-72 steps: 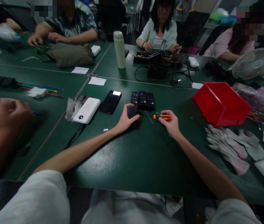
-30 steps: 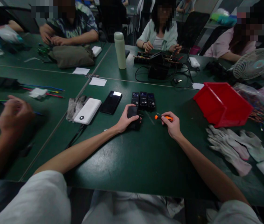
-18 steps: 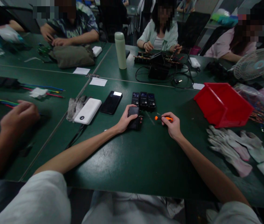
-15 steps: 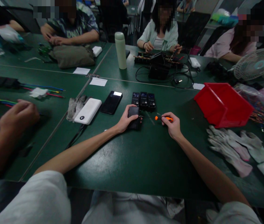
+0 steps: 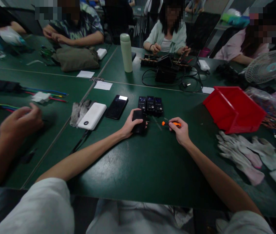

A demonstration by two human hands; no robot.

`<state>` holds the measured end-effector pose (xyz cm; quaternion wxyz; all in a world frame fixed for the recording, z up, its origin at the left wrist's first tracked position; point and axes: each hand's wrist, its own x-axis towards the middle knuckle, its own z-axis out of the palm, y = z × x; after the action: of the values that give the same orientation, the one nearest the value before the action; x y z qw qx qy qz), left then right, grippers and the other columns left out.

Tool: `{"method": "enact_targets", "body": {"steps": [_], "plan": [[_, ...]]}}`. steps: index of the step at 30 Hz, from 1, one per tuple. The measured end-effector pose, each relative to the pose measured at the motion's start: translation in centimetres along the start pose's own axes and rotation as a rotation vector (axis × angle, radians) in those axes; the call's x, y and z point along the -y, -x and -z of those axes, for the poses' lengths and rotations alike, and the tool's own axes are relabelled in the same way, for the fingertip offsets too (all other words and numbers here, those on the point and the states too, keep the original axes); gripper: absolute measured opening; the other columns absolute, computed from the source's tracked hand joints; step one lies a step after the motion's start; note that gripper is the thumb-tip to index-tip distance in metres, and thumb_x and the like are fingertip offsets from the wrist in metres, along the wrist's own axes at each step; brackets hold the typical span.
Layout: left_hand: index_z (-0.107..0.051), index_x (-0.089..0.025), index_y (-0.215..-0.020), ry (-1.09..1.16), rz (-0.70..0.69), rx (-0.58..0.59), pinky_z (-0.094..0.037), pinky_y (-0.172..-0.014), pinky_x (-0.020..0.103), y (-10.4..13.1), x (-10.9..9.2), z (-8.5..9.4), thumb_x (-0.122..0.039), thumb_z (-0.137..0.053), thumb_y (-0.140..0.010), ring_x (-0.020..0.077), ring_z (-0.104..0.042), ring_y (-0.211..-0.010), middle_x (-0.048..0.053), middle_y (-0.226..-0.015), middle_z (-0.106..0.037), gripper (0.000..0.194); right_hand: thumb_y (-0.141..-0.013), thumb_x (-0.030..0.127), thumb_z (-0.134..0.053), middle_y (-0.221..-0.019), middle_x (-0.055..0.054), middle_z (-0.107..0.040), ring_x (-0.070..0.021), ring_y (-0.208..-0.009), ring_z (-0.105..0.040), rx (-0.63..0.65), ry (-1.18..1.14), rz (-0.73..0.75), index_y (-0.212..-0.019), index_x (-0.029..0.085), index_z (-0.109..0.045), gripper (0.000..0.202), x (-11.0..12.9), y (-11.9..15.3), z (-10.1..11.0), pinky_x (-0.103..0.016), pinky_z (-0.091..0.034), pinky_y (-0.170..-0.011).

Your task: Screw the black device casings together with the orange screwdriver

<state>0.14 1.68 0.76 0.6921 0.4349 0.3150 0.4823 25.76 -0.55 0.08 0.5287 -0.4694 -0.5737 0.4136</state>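
My left hand (image 5: 129,125) is closed around a small black device (image 5: 138,121), thumb across its upper face. To its right, my right hand (image 5: 180,131) pinches an orange-and-black screwdriver (image 5: 174,124), whose thin shaft points left toward the device. Whether the tip touches the device is too small to tell. Just beyond my left hand, three black modules (image 5: 150,104) stand side by side on the green table (image 5: 128,169). A black phone (image 5: 116,107) lies left of them, with a white power bank (image 5: 92,116) beside it on a grey glove.
A red bin (image 5: 234,110) and work gloves (image 5: 240,156) are at the right, near a fan (image 5: 267,67). A green bottle (image 5: 126,53) stands behind the phone. Another person's hand (image 5: 20,122) is at the left; more people sit across the table.
The black device has tilted slightly in my left hand, its upper face now darker. The other person's fingers at the left have lifted a little. My right hand is nearly unmoved.
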Motion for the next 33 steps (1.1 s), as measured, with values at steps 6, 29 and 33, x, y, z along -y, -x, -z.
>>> {"method": "enact_targets", "body": {"steps": [6,29,33], "plan": [[-0.035,-0.025,-0.129,0.082,0.034,-0.03,-0.056,-0.069,0.036,-0.16,-0.49,0.13,-0.022,-0.063,-0.074,0.0173,-0.066,-0.077,0.005,-0.101,-0.062,0.062,-0.08,0.033,-0.069,-0.079,0.001,-0.059,-0.0106,-0.06,-0.054,0.018,-0.003,-0.003,-0.089,0.02,-0.065,0.016,0.15,0.05,0.11,-0.026,-0.045,-0.057],[-0.039,-0.025,-0.128,0.163,0.224,0.136,-0.056,-0.076,0.041,0.14,-1.02,0.07,-0.025,-0.061,-0.079,0.0212,-0.067,-0.087,0.006,-0.107,-0.062,0.054,-0.08,0.034,-0.069,-0.069,0.002,-0.058,-0.0108,-0.057,-0.054,0.044,-0.058,-0.033,-0.092,0.02,-0.064,0.02,0.14,0.05,-0.07,-0.026,-0.043,-0.057],[-0.04,-0.027,-0.13,0.17,0.291,0.169,-0.057,-0.073,0.036,0.29,-1.02,-0.03,-0.024,-0.065,-0.077,0.0201,-0.067,-0.088,0.007,-0.111,-0.061,0.059,-0.079,0.034,-0.07,-0.07,0.002,-0.059,-0.0102,-0.058,-0.054,0.048,-0.05,-0.035,-0.092,0.02,-0.064,0.021,0.12,0.01,-0.11,-0.025,-0.044,-0.057]]}}
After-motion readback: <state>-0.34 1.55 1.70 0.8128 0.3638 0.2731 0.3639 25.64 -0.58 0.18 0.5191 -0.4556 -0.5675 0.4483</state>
